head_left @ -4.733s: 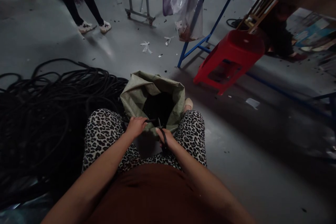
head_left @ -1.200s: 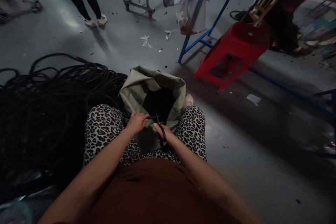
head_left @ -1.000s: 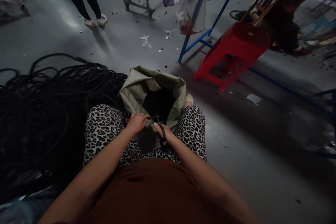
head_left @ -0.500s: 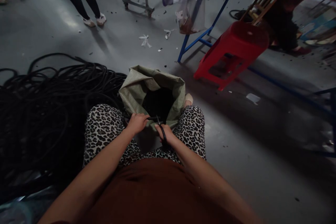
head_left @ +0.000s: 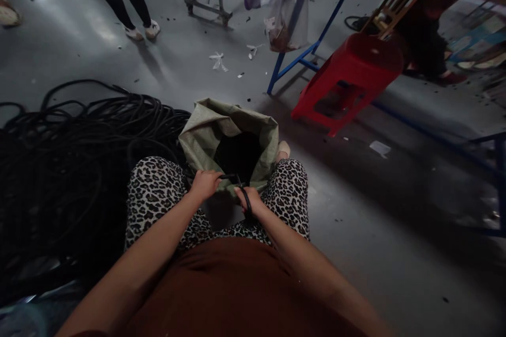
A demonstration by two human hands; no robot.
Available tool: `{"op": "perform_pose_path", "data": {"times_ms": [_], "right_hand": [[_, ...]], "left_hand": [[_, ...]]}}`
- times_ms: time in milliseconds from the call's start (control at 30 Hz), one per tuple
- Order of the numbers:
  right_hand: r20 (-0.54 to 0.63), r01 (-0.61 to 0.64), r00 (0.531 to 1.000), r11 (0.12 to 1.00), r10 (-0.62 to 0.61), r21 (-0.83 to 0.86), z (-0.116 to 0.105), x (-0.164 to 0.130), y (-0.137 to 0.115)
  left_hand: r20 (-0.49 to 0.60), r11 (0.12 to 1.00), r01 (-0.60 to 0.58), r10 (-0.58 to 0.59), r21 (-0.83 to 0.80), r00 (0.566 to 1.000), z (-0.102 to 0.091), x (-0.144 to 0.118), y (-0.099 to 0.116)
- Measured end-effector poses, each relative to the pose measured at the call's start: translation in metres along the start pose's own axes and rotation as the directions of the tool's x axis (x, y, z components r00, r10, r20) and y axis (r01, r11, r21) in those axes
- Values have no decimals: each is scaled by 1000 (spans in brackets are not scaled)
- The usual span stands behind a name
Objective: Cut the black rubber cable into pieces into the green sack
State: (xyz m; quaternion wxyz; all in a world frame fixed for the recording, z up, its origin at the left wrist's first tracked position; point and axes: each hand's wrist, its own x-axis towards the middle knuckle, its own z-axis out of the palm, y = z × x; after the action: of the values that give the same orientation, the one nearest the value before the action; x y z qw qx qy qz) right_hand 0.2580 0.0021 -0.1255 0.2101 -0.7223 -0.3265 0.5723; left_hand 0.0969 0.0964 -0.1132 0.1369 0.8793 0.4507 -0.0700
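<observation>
Between your knees, your left hand point(head_left: 203, 185) pinches a short end of black hose point(head_left: 228, 176), fingers curled shut around it right over the near lip of the green woven sack point(head_left: 201, 134). Your right hand point(head_left: 249, 200) is wrapped around the looped handles of black scissors point(head_left: 245, 196), with the blades at the hose; whether they are parted or shut is too dark to tell. Keep the left fingers back from the blades and hold the hose taut and level, so the cut is clean. Keep the cut above the sack's dark mouth, so that the piece should drop inside rather than onto the floor point(head_left: 356, 205). Feed fresh length from the tangled black pile point(head_left: 71, 168) at your left without letting it snag your leopard-print trousers point(head_left: 154, 195).
</observation>
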Motion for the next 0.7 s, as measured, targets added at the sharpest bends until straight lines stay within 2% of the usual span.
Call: {"op": "perform_pose_path", "data": {"times_ms": [100, 233, 367, 700], "right_hand": [[3, -10, 1000, 998, 10, 63, -1, -3, -1], [108, -45, 993, 995, 36, 85, -1, -10, -4], [176, -12, 984, 996, -4, 93, -1, -13, -5], [198, 31, 979, 996, -47, 81, 5, -3, 3]], "left_hand": [[-3, 1000, 23, -23, 6, 1000, -2, 0, 1], [-20, 998, 53, -54, -28, 998, -3, 1, 1], [-26, 998, 58, -58, -23, 998, -4, 1, 1], [-23, 1000, 9, -9, 3, 1000, -5, -1, 3]]}}
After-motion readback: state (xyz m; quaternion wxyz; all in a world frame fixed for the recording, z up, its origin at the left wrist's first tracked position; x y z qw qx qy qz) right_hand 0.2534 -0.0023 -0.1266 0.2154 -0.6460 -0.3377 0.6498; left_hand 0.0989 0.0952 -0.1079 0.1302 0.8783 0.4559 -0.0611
